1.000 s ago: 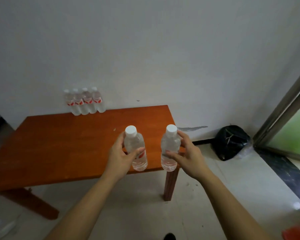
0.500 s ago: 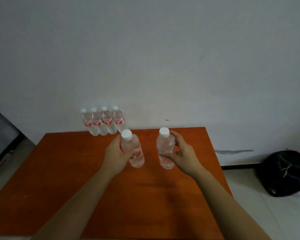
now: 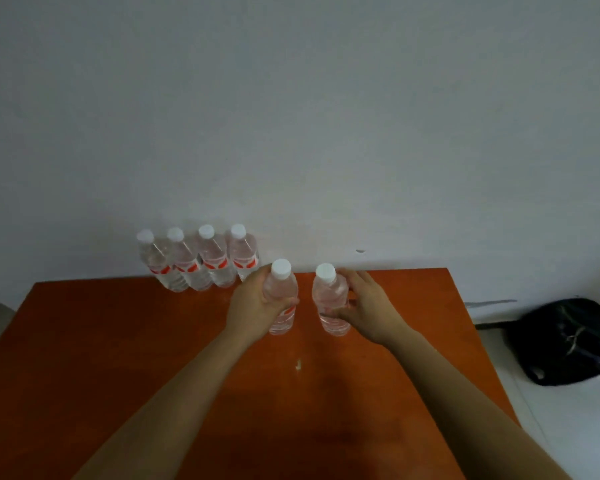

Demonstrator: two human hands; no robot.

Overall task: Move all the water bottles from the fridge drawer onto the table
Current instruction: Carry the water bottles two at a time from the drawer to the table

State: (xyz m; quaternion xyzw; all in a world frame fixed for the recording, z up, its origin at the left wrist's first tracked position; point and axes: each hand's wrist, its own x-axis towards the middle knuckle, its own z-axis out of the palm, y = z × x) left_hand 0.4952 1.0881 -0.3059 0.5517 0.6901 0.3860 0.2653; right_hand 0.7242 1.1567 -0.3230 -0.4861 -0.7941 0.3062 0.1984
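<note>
My left hand [image 3: 253, 306] grips a clear water bottle [image 3: 280, 292] with a white cap and a red label, held upright over the far part of the orange-brown table [image 3: 118, 358]. My right hand [image 3: 364, 310] grips a second water bottle [image 3: 329, 299] beside it, a little to the right. Whether their bases touch the tabletop I cannot tell. Several more water bottles [image 3: 198, 261] stand in a row against the wall at the table's back edge, just left of my left hand. The fridge drawer is out of view.
A white wall [image 3: 291, 116] runs right behind the table. A black plastic bag [image 3: 568, 341] lies on the pale floor to the right of the table. A small light scrap [image 3: 298, 364] lies on the tabletop between my forearms.
I have come closer to the table. Both hands have carried their bottles forward over it, toward the row at the wall.
</note>
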